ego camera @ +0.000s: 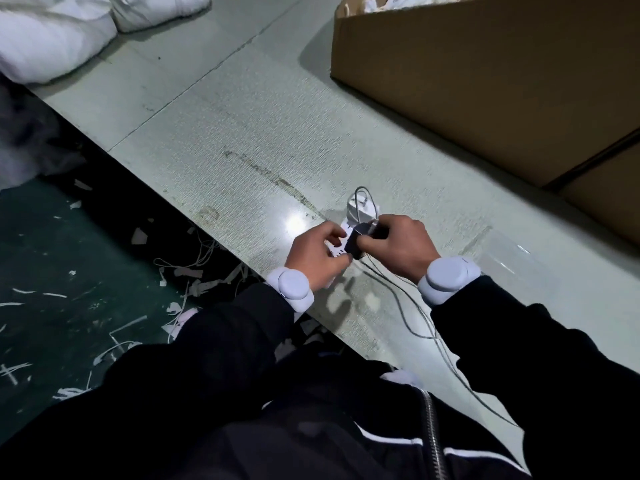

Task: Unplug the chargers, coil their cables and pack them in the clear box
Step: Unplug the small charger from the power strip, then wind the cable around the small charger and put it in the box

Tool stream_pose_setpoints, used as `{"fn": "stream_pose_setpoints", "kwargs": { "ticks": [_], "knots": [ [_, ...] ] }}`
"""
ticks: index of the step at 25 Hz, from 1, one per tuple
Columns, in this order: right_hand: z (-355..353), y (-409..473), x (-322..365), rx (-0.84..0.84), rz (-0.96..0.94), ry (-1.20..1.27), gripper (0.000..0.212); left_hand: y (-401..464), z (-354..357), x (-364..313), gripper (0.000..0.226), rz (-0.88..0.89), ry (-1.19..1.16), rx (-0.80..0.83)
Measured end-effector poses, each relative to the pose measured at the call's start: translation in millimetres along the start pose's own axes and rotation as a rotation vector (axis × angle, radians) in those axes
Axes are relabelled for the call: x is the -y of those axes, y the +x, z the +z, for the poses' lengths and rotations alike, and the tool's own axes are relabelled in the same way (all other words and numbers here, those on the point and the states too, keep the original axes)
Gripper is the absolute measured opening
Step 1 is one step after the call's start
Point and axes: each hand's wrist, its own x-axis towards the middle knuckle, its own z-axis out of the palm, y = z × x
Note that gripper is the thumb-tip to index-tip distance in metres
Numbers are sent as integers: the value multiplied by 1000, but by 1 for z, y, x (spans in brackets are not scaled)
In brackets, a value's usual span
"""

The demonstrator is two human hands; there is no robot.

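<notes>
Both hands work at the near edge of the pale green desk (214,109), close together over a white power strip (334,249). The right hand (398,247) is curled round a black charger (358,242), fingers & thumb clamped on its body; the charger sits on the strip, can't tell if its pins are in or out. The left hand (317,256) lies on the strip's left part w/ fingers bent, thumb by the charger's near corner; looks like it's pressing the strip down, but can't tell if it grips anything.

Just beyond the hands a white charger (360,209) stands on the strip's far end, w/ a thin cable (362,192) looping above it. More thin cables (420,323) run from under the right hand toward the near-right, over the desk.

The clear box (502,258) lies on the desk right of the right wrist, near but apart. A big cardboard box (485,88) sits far right. White stuffed bags (52,39) at far left. The dark floor (52,237) on the left is littered w/ paper scraps (207,285).
</notes>
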Motion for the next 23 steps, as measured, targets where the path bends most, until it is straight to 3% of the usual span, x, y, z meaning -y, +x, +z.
{"fn": "stream_pose_setpoints", "kwargs": {
  "ticks": [4,8,11,13,19,23],
  "knots": [
    [-23,-23,-12,-4,20,112,21,-7,22,-32,46,126,-36,64],
    [-45,-47,-40,-46,44,249,31,-15,43,-55,28,105,-128,102],
    [-64,-61,-72,-253,92,431,26,-24,55,-73,18,79,-253,280],
    [-78,-71,-92,-330,22,413,39,-28,64,-85,21,76,-303,423],
    [-102,-99,-126,-361,-76,383,27,-44,88,-121,27,7,-505,749],
    [-104,-119,-138,-327,-11,571,27,-54,100,-138,26,-54,-680,876]
  ]
}}
